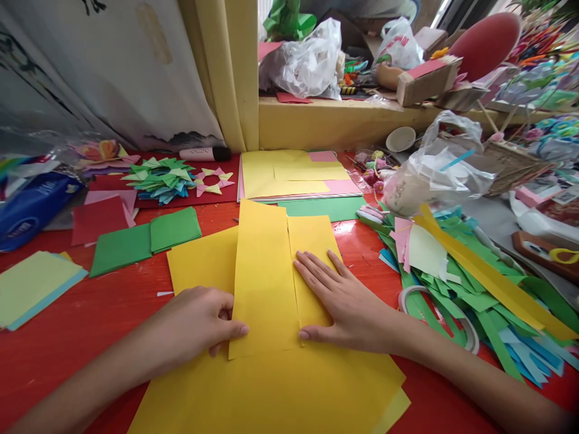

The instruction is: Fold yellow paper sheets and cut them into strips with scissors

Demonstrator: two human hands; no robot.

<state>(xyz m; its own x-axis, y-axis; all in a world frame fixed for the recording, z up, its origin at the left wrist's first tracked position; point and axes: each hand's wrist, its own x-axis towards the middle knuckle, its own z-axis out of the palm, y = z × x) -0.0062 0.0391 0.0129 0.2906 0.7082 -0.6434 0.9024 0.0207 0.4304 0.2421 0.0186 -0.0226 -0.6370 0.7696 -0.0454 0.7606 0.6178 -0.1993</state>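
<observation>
- The left hand [199, 319] comes in from the lower left, its forearm low over the red table [90, 313] and its knuckles up.
- Its fingers [224, 313] are curled shut at the left edge of a tall yellow paper sheet [265, 277]. The thumb lies flat on top of the sheet's lower left corner and the other fingers tuck in at the edge, so the hand pinches the paper there.
- The right hand [344, 304] reaches in from the lower right, palm down and wrist straight.
- Its fingers are stretched out and slightly spread, gripping nothing. They press flat on a narrower yellow paper sheet [312, 241], with the thumb along that sheet's lower edge.
- The tall yellow paper sheet lies at the middle of the table between the two hands, long side running away from the person. Its right edge touches or overlaps the narrower sheet.
- Both lie on a loose layer of large yellow paper sheets [271, 392] that spreads toward the near table edge.
- Left of the hands are two flat green paper squares [145, 238] and a pale green paper pad [34, 286].
- To the right, near the right forearm, a white tape roll [409, 295] sits against a heap of green, blue and yellow paper strips [479, 289].
- Further back lies a stack of yellow and pink sheets [289, 175], with a pile of small folded green paper triangles [160, 178] to its left.
</observation>
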